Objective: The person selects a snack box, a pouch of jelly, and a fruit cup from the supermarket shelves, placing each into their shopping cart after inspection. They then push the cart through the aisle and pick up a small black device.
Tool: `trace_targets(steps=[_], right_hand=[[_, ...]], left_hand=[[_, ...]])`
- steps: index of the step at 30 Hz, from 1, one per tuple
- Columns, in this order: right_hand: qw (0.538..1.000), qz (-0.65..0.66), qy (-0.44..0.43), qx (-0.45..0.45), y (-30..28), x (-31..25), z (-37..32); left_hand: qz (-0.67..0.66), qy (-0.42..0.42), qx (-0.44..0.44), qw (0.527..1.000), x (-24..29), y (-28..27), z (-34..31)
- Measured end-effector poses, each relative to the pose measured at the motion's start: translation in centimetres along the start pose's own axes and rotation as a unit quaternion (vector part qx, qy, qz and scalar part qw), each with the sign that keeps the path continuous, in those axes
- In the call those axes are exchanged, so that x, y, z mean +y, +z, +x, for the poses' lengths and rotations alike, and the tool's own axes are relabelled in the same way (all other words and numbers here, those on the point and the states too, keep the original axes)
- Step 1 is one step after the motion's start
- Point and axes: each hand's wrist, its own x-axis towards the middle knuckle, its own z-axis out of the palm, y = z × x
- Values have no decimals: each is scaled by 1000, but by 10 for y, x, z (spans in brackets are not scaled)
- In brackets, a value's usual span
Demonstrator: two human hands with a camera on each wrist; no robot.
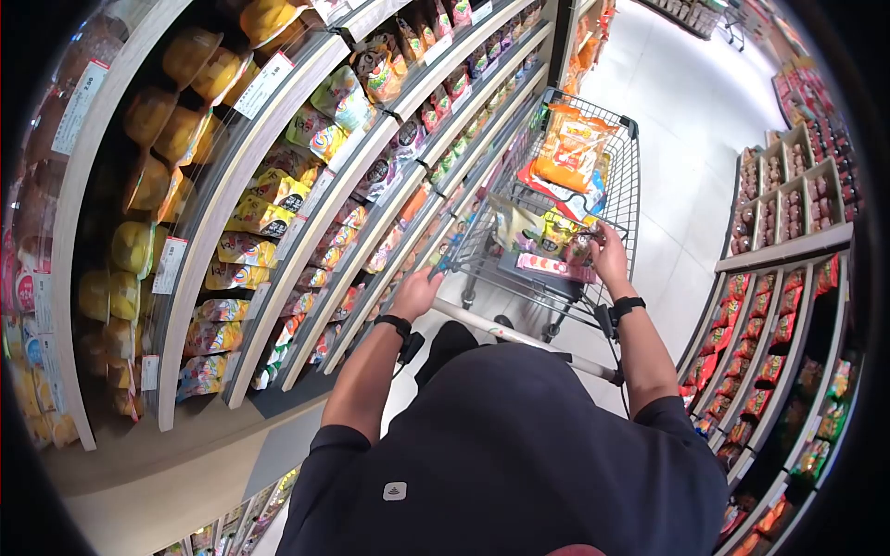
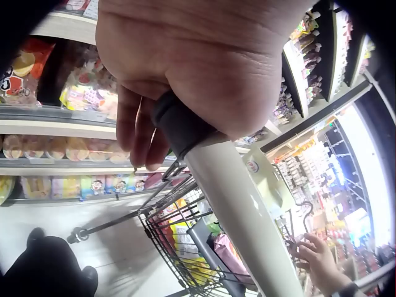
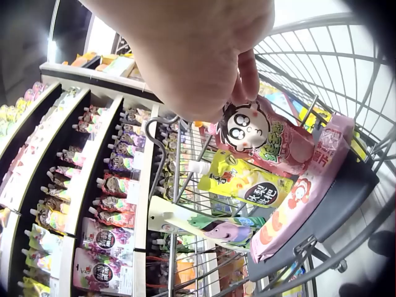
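Observation:
At the left end of the shopping cart's white handle [image 1: 501, 326], my left hand [image 1: 417, 295] rests with its palm over the black end cap [image 2: 179, 124] and its fingers [image 2: 142, 133] bent down past it. My right hand [image 1: 609, 255] is over the cart's child-seat section and holds a red pouch [image 3: 272, 133] with a cartoon face by its upper end; the thumb is hidden. Below that pouch lie a yellow spouted pouch [image 3: 244, 179], a pink long packet [image 3: 306, 189] and a pale green pack [image 3: 201, 224] with a purple picture.
Deeper in the wire cart [image 1: 633, 176] lies a large orange snack bag [image 1: 569, 148] on other packs. Shelves of spouted pouches [image 1: 269, 204] run close along the left. To the right stand racks of red packets [image 1: 732, 324], with pale floor [image 1: 681, 139] between.

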Motion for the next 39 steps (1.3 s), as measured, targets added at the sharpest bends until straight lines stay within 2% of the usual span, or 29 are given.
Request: trace_targets(steps=[3, 5, 7, 9, 11, 14, 15, 18, 22, 25, 27, 29, 31, 33, 35, 37, 39], right_hand=[[1000, 0, 28, -4, -9, -22, 1], [1000, -19, -8, 11, -9, -30, -2], [1000, -9, -8, 14, -14, -63, -19], [995, 76, 10, -69, -17, -84, -43], [988, 52, -49, -135, -20, -95, -70], [978, 66, 1, -198, -25, -116, -110], [979, 34, -5, -200, -26, -119, -120], [980, 21, 9, -196, -28, -127, -146], [987, 1, 63, -146, -20, -132, -171], [992, -44, 68, -95, -13, -135, -175], [989, -72, 115, -60, -8, -141, -170], [988, -80, 124, -45, -5, -142, -167], [985, -94, 136, -40, -3, -140, -162], [986, -96, 135, -31, -3, -138, -157], [982, -111, 149, -27, -4, -139, -151], [978, -118, 167, -28, -3, -136, -145], [973, -139, 184, -15, -5, -137, -140]], left_hand=[[8, 11, 15, 1000, -6, 3, 3], [18, 24, 27, 999, -11, 6, 4], [-25, 56, 35, 997, -16, 10, 9], [-8, 82, 62, 995, -16, 11, 8], [-50, 54, 18, 997, -20, 9, 11], [-65, 67, 30, 995, -27, 16, 16], [-64, 65, 28, 995, -30, 17, 18], [-81, 79, 17, 993, -33, 18, 22], [-117, 84, -6, 990, -30, 15, 26], [-134, 90, 0, 987, -33, 20, 35], [-134, 84, -9, 987, -30, 17, 42], [-135, 78, -23, 988, -27, 15, 43], [-91, 102, 27, 990, -16, 7, 45], [-78, 95, 22, 992, -6, 1, 46], [-5, 100, 91, 991, 1, 4, 49], [1, 81, 80, 993, 18, -7, 45], [-9, 78, 115, 990, 27, -9, 44]])
